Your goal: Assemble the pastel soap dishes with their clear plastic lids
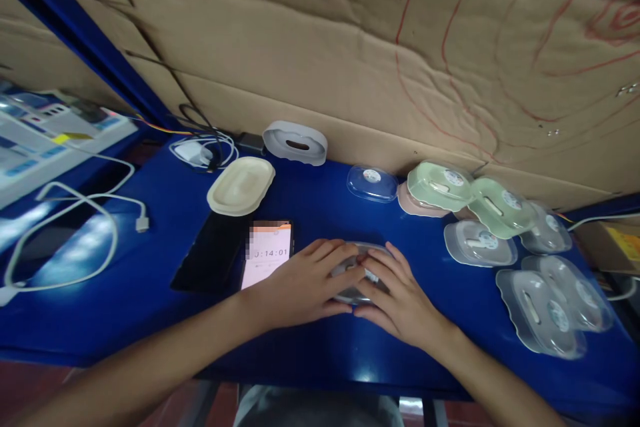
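While the left hand curls over a clear-lidded dish from its left side, the right hand covers it from the right, and the fingers of both meet over its top, holding it between them. The dish sits on the blue table, toward the near edge. Just left of the left hand lies a phone with a lit timer screen, beside a dark flat slab. Farther off on the left is a cream tray, and a grey oval piece stands against the cardboard wall. Beyond the hands lies a loose clear lid. To the right are lidded green dishes, a pink one partly beneath, and several lidded grey dishes.
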Tool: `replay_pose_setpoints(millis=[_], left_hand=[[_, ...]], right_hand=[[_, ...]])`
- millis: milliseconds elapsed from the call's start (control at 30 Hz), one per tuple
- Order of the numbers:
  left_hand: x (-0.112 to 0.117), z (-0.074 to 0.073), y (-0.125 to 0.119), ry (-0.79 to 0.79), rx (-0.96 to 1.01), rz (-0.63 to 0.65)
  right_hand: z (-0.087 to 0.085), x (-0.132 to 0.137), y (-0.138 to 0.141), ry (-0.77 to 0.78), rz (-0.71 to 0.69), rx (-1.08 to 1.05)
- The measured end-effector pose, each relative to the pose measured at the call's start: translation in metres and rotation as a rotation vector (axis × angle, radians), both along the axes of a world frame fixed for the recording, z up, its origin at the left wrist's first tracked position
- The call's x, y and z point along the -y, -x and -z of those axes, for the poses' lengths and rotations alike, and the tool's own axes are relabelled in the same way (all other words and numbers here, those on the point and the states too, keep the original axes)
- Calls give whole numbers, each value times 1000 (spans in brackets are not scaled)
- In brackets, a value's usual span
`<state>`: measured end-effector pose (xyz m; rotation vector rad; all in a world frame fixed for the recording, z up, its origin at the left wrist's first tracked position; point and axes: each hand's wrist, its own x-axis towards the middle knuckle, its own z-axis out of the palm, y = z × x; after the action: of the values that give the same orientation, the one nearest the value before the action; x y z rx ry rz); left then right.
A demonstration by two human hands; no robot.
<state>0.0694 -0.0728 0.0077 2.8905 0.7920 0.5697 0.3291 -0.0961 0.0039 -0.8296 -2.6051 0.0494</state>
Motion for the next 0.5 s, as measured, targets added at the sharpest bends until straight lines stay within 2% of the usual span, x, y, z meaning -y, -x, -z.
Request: replay_pose_setpoints(millis=[233, 400, 500], left_hand=[[-1, 3, -1, 15, 39, -11], [-1, 1, 3, -12, 65, -24], [-7, 12, 5, -85, 66, -5]], right_hand=[[10, -4, -7, 97, 0, 3], [2, -8, -12, 98, -21, 16], [10, -16, -17, 89, -29, 30]])
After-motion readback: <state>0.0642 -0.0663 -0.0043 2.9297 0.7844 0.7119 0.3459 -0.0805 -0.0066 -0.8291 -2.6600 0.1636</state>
